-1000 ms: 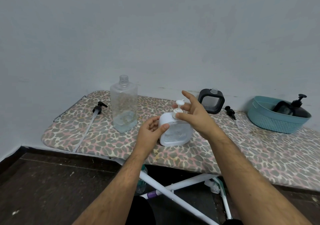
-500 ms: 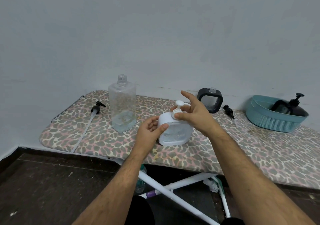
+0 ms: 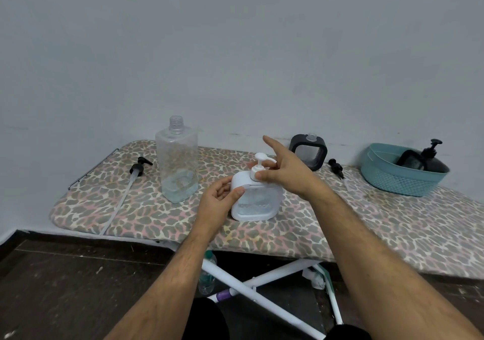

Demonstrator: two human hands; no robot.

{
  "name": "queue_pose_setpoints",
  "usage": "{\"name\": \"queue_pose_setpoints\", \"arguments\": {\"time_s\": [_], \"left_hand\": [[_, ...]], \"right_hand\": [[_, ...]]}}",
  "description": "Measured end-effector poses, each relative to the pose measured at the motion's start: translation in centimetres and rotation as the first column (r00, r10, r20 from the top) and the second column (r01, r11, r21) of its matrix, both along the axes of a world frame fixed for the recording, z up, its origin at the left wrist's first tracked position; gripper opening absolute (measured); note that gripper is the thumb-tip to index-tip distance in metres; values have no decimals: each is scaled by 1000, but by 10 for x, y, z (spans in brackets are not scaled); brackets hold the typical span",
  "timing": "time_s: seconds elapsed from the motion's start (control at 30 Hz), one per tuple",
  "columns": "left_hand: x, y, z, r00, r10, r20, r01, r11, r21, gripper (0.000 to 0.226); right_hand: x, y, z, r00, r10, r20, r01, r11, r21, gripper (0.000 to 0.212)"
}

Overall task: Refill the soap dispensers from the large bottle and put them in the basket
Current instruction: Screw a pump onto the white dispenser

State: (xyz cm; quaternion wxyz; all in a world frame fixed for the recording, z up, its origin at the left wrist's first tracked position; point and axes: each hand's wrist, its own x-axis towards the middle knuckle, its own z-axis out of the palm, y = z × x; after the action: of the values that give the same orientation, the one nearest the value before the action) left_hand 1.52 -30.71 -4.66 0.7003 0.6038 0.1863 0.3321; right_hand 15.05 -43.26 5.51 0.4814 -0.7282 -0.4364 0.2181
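The left hand (image 3: 218, 203) grips the white dispenser (image 3: 256, 201) standing on the board (image 3: 392, 224), while the right hand (image 3: 285, 172) pinches its pump (image 3: 259, 165).

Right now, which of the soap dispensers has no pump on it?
The black-framed dispenser standing near the wall: its neck is open. The white dispenser and the black dispenser in the basket have pumps.

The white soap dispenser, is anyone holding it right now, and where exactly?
Yes. The left hand grips the white soap dispenser by its upper left side, and the right hand pinches its pump collar.
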Motion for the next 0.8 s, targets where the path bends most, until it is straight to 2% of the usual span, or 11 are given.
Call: {"name": "queue_pose_setpoints", "arguments": {"time_s": [0.17, 0.4, 0.67, 0.8], "left_hand": [[0, 2, -1, 1000, -3, 3, 3, 1000, 2, 55], [0, 0, 1, 1000, -8, 16, 8, 1000, 0, 47], [1, 1, -1, 1000, -9, 26, 9, 1000, -5, 51], [0, 1, 0, 1000, -8, 20, 8, 1000, 4, 50]], "right_hand": [[4, 2, 5, 997, 50, 51, -46, 996, -76, 89], [4, 4, -10, 998, -8, 66, 7, 1000, 18, 79], [-23, 4, -26, 959, -235, 155, 212, 965, 152, 65], [-29, 5, -26, 939, -280, 202, 248, 954, 168, 64]]}}
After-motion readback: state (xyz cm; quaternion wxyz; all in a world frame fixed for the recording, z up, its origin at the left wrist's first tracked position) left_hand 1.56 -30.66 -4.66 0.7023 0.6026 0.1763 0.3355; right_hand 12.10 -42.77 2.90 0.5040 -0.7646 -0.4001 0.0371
